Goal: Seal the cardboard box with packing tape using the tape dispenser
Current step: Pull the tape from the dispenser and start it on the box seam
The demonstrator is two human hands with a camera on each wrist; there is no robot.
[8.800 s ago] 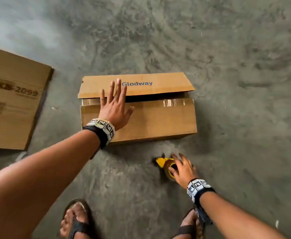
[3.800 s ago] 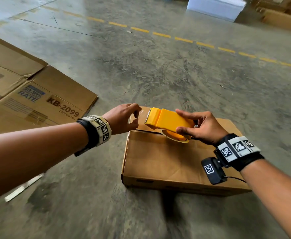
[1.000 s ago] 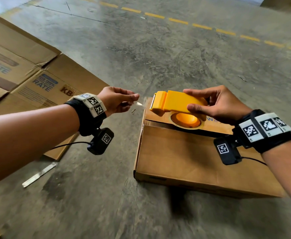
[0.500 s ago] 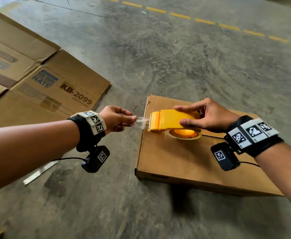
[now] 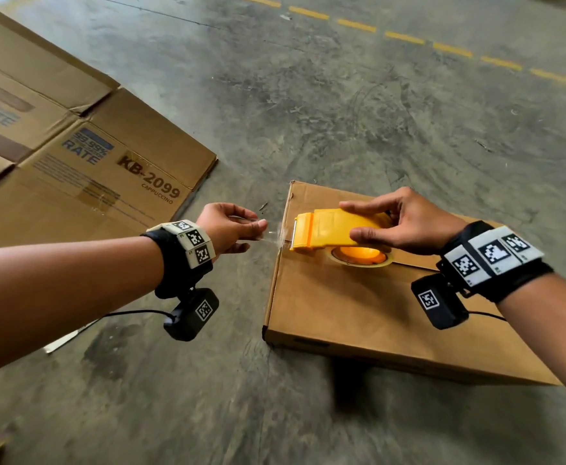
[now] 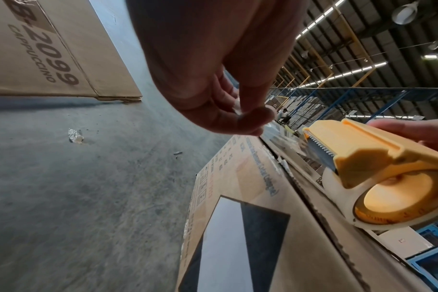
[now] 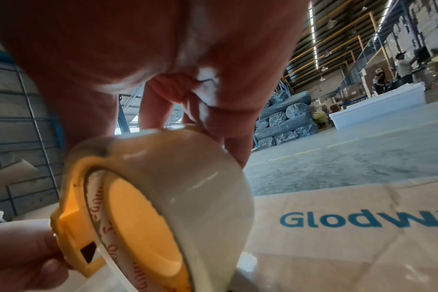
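A flat brown cardboard box [image 5: 358, 313] lies on the concrete floor, its flaps closed along a centre seam. My right hand [image 5: 405, 223] grips the yellow tape dispenser [image 5: 332, 231] over the seam near the box's left end. The clear tape roll [image 7: 188, 187] sits in the dispenser, just above the box top [image 7: 338, 227]. My left hand [image 5: 231, 226] pinches the free end of the clear tape [image 5: 275, 238], stretched left from the serrated blade [image 6: 320, 152] past the box's left edge. In the left wrist view, thumb and fingers [image 6: 240, 118] press together on the tape end.
Large flattened cartons [image 5: 84, 162] printed "KB-2099" lie on the floor to the left. A pale strip [image 5: 70, 337] lies on the floor below my left forearm. A dashed yellow line [image 5: 409, 38] crosses the far floor. Wrapped rolls [image 7: 283, 120], shelving and people show in the distance.
The dispenser has come down from above the box to just over the seam at its left end. My left hand stays pinched on the tape end, with a short length drawn out.
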